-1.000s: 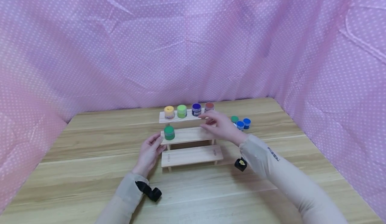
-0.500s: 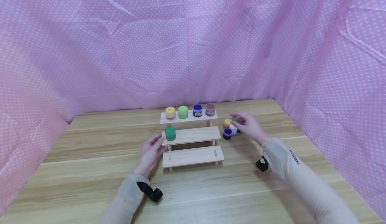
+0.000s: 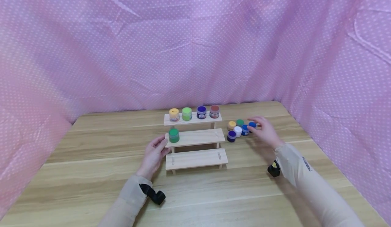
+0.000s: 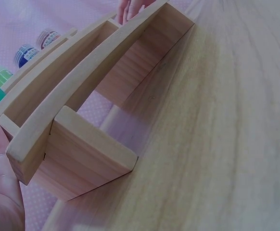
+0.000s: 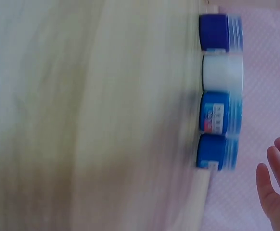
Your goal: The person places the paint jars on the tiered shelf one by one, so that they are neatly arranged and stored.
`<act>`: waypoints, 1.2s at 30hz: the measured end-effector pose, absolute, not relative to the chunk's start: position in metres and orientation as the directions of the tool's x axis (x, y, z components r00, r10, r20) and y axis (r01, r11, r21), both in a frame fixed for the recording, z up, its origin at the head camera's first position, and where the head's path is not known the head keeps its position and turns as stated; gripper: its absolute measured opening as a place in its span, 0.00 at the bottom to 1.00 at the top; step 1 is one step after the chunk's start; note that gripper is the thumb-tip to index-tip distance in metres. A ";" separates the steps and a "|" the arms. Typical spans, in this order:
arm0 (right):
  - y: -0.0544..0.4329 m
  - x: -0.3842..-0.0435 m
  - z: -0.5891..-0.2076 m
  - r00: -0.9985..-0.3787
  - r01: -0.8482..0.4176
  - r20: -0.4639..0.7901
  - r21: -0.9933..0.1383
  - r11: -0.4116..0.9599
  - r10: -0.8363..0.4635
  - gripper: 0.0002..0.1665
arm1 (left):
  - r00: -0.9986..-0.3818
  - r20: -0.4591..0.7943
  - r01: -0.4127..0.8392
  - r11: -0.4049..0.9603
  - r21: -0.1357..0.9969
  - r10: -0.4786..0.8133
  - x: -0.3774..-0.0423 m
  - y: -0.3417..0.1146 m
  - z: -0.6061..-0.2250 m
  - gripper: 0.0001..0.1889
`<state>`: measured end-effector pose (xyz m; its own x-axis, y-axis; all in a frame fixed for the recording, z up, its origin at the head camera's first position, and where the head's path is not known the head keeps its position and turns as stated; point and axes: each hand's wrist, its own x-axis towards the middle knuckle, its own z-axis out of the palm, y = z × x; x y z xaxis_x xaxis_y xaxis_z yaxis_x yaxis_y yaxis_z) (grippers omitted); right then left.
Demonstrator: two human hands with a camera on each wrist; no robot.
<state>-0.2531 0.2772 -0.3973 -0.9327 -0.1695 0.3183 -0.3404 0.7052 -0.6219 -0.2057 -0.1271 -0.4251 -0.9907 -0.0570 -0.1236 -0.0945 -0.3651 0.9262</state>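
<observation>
Three wooden shelves step down toward me in the head view: a back shelf [image 3: 194, 117], a middle shelf [image 3: 198, 137] and a low front shelf [image 3: 195, 159]. My left hand [image 3: 154, 154] pinches the left end of the middle shelf, beside a green paint jar [image 3: 174, 135] standing on it. To the right, my right hand [image 3: 266, 132] hovers with fingers apart by a blue paint jar [image 3: 252, 126], holding nothing. Another blue jar [image 3: 245, 130], a white jar [image 3: 238, 132] and a dark purple jar [image 3: 231, 136] stand close by.
On the back shelf stand yellow [image 3: 174, 115], light green [image 3: 187, 114], purple [image 3: 201, 112] and brownish-red [image 3: 214, 111] jars. A second yellow jar [image 3: 231, 125] and another green jar [image 3: 240, 122] belong to the right cluster. Pink dotted cloth [image 3: 192, 50] hangs behind the table [image 3: 195, 200].
My right hand has moved from above the right end of the middle shelf, rightward across the jar cluster to its blue jars. The left hand stays at the shelf end.
</observation>
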 end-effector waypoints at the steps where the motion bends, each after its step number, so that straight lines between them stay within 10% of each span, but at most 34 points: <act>1: 0.279 -0.254 -0.399 -0.933 -0.338 0.319 -0.624 0.705 -0.166 0.22 | -0.991 -0.125 -0.097 -0.360 0.928 -0.054 -0.205 -0.127 -0.425 0.07; 36: 0.299 -0.268 -0.419 -0.967 -0.222 0.081 -0.737 0.638 -0.243 0.31 | -0.989 -0.130 -0.095 -0.360 0.928 -0.076 -0.204 -0.125 -0.424 0.07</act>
